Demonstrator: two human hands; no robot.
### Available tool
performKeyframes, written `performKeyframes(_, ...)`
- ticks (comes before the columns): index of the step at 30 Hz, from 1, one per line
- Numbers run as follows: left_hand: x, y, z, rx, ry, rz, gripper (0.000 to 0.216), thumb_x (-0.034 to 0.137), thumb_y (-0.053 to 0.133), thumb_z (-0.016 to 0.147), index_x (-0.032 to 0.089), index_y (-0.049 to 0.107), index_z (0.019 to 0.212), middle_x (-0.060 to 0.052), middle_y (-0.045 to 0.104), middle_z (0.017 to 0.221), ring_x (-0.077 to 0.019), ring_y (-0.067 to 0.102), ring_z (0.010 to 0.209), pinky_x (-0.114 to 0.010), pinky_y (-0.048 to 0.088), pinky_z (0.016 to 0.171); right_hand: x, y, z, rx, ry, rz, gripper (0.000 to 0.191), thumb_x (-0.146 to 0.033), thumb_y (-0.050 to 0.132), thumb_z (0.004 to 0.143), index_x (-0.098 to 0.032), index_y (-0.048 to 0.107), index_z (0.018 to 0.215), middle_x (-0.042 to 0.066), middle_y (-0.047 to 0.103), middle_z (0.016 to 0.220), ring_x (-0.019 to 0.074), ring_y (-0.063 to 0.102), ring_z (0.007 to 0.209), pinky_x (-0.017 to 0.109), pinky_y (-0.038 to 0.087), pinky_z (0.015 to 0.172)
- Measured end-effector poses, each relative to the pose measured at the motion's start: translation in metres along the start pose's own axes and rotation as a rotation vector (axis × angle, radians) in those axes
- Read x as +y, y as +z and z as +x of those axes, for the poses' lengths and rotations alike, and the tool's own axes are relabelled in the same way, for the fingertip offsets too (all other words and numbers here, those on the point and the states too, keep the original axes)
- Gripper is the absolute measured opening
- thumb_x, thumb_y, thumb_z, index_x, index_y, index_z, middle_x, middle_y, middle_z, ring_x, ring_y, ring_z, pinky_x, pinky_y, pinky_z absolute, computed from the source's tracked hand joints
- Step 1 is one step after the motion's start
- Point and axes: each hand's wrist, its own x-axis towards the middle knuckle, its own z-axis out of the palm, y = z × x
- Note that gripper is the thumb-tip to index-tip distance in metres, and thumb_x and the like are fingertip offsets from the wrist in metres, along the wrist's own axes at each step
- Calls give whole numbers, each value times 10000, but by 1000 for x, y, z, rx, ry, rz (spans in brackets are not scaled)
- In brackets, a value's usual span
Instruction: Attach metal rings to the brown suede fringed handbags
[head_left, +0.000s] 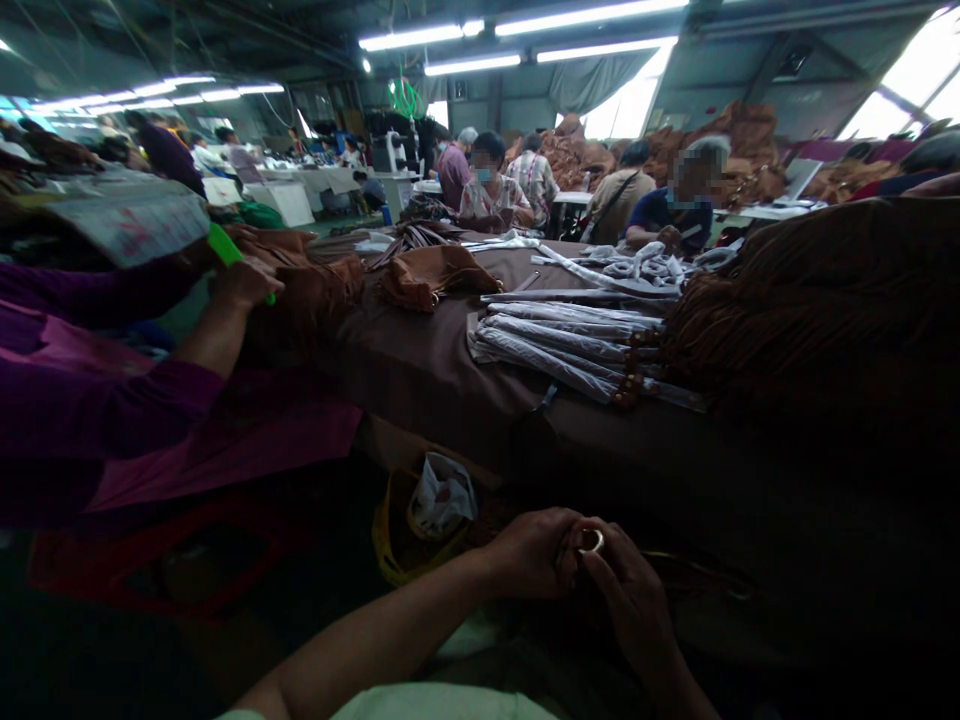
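Observation:
My left hand and my right hand meet low in the view, close to my lap. A shiny metal ring, pale gold in colour, shows between them. The thumb and fingers of my right hand pinch this ring. Curled fingers of my left hand press in right beside it; what they grip is hidden in the shadow. Dark strap-like pieces with a glint of metal lie just right of my right hand, too dim to make out fully.
A brown-covered table bears plastic-wrapped straps, a brown leather piece and a fringed brown heap. Below stands a yellow basket with a white bag. At left, a co-worker's hand holds something green.

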Motion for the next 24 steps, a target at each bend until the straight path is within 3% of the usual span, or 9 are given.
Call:
performKeyframes(5, -3, 3, 1, 37, 13, -15, 243, 159, 517, 795, 164, 543, 1036, -49, 621, 955, -158, 586, 828, -233, 455, 740, -3, -3, 1, -30, 1, 47, 405, -510, 533, 842, -246, 640, 1130, 76, 653, 1190, 285, 578, 1133, 404, 458, 969)
performKeyframes(15, 3, -1, 1, 28, 2, -13, 191, 198, 544, 795, 162, 543, 983, -38, 613, 893, -151, 570, 771, -221, 439, 676, 8, 5, 1, 37, -103, -109, 366, -470, 459, 890, -230, 597, 1131, 105, 635, 1183, 290, 552, 1162, 446, 458, 971)
performKeyframes(19, -1, 2, 1, 37, 23, 12, 184, 194, 539, 798, 165, 543, 980, -34, 612, 887, -145, 568, 771, -216, 434, 683, 5, -2, 2, -28, -133, -94, 343, -464, 524, 862, -251, 609, 1117, 79, 657, 1112, 272, 604, 1072, 400, 501, 908)
performKeyframes(24, -5, 6, -1, 2, 19, 35, 253, 157, 539, 770, 171, 553, 1023, -34, 621, 924, -147, 572, 788, -217, 441, 706, 6, -5, 3, -41, -47, -66, 373, -510, 512, 847, -249, 675, 1057, 85, 677, 1134, 307, 572, 1144, 443, 455, 978)
